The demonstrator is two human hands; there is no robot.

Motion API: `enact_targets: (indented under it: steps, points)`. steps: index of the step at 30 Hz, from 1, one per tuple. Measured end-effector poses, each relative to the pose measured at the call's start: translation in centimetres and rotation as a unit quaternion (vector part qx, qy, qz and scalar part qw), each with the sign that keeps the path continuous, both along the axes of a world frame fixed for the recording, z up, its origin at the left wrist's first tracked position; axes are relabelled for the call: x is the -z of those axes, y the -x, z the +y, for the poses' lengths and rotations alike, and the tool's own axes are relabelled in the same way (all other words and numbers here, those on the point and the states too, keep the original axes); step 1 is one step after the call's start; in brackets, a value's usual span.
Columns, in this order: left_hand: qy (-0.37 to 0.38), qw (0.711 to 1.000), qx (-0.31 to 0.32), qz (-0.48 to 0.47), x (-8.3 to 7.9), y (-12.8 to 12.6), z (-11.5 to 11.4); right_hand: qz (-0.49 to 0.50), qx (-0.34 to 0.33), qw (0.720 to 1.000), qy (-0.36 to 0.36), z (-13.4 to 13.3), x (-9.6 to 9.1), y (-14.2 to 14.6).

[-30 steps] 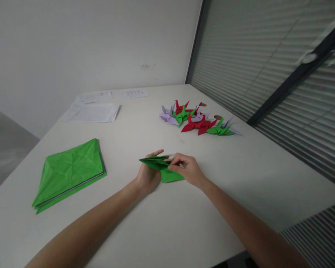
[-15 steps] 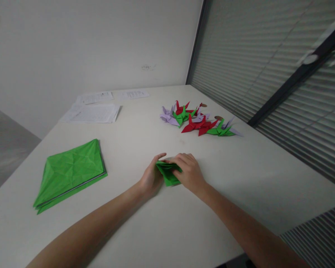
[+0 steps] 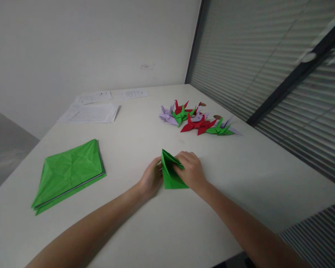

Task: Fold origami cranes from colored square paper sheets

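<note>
A small folded green paper lies on the white table at the centre, its pointed flap standing up. My right hand presses down on its right side with the fingers curled over the fold. At the paper's left edge my left hand grips it, with the fingertips hidden behind the flap.
A stack of creased green sheets lies at the left. Several folded paper cranes in red, green and lilac sit at the back right. Printed white papers lie at the far left, near the wall. Window blinds run along the table's right side.
The paper's point, which stuck out to the left, has swung in and now stands up. My left fingers, stretched out before, have closed behind the flap. My right hand has moved slightly right.
</note>
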State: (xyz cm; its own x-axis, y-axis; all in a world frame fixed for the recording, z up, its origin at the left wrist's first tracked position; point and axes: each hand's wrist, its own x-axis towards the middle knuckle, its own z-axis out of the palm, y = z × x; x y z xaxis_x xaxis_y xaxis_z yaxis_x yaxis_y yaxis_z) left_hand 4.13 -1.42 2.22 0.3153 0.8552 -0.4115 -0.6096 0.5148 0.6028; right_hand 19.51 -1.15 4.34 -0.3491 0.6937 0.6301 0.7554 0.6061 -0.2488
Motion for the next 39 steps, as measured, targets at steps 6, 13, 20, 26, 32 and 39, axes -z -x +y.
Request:
enact_targets:
  steps: [6, 13, 20, 26, 32, 39]
  points:
    - [-0.006, 1.000, 0.022, 0.004, -0.1, 0.6, 0.3, 0.021, -0.032, 0.999, 0.034, 0.1, 0.3, 0.2]
    - [-0.056, 0.997, 0.005, 0.050, -1.0, 0.7, -0.3, 0.055, -0.028, 0.996, 0.061, 0.1, -0.4, -0.5]
    - [-0.111, 0.990, 0.007, 0.083, -0.8, 1.2, 0.0, 0.251, -0.058, 0.946, 0.198, 0.8, -0.4, -0.9]
    - [-0.146, 0.977, -0.059, 0.144, -0.7, 1.6, 0.8, 0.374, -0.063, 0.879, 0.290, 1.9, -0.1, -1.2]
    - [-0.203, 0.947, -0.102, 0.226, -0.4, 1.7, 0.9, 0.411, -0.068, 0.815, 0.404, 2.2, 0.4, -1.2]
    - [-0.171, 0.973, 0.007, 0.154, 0.0, 1.2, 0.4, 0.468, -0.006, 0.793, 0.389, 2.2, 1.0, -1.0]
